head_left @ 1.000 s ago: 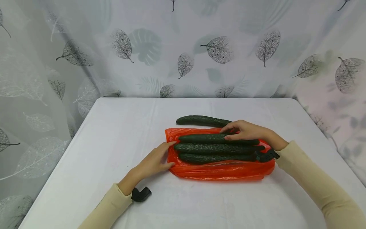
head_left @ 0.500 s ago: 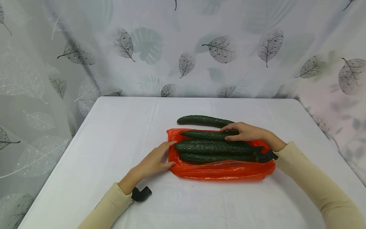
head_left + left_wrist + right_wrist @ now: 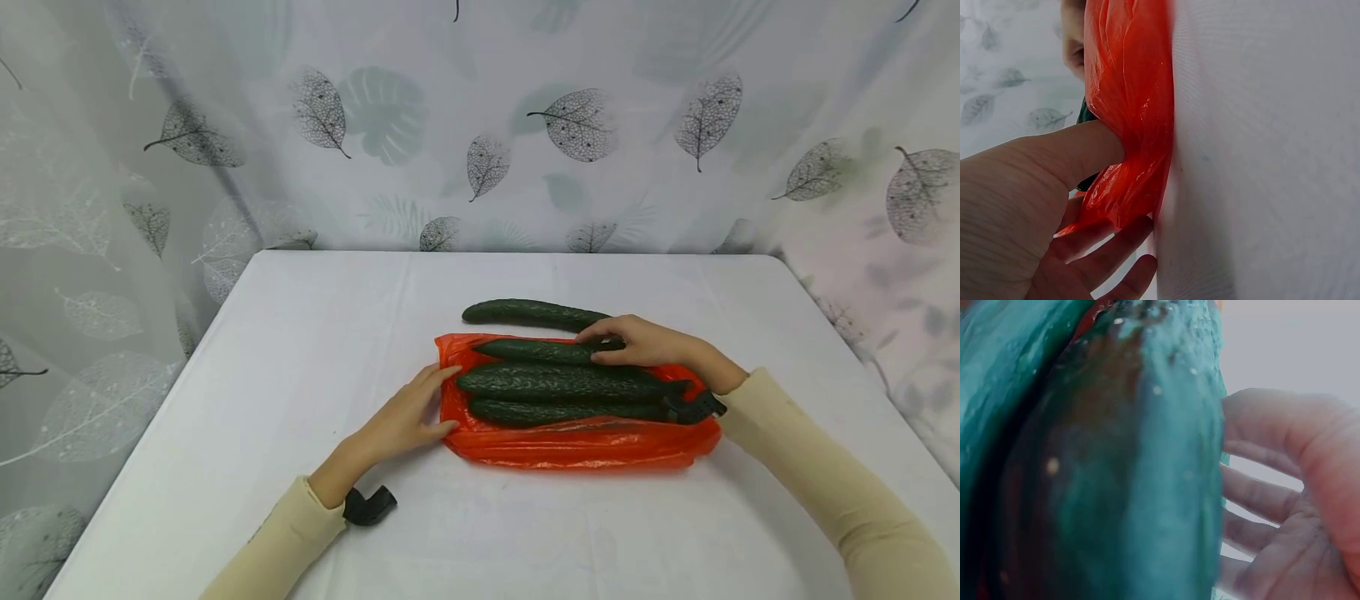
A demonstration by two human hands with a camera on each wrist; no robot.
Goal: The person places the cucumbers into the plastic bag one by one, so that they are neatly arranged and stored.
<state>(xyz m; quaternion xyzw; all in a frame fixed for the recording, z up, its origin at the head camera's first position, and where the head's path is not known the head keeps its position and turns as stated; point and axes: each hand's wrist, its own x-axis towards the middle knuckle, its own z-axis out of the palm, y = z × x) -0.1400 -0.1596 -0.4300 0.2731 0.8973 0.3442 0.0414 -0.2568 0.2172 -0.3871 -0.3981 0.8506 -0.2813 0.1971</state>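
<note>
Dark green cucumbers lie side by side on a spread red plastic bag (image 3: 577,450) in the head view. My right hand (image 3: 641,340) holds the rearmost cucumber on the bag (image 3: 536,351), thumb on its near side, fingers over its far side. In front of it lie a middle cucumber (image 3: 555,382) and a front cucumber (image 3: 555,412). At the bag's left end, my left hand (image 3: 401,417) grips the bag edge; in the left wrist view its thumb (image 3: 1094,150) dents the red plastic while the fingers reach behind. Large blurred cucumbers fill the right wrist view's left half.
Another cucumber (image 3: 525,312) lies on the white table (image 3: 337,333) just behind the bag, its right end hidden by my right hand. Black camera mounts (image 3: 370,506) sit at both wrists. A leaf-patterned curtain (image 3: 480,125) hangs behind the table.
Since a second ago, the rearmost cucumber on the bag has shifted slightly away under my right hand, showing more of the middle one. My left hand has stayed at the bag's left end.
</note>
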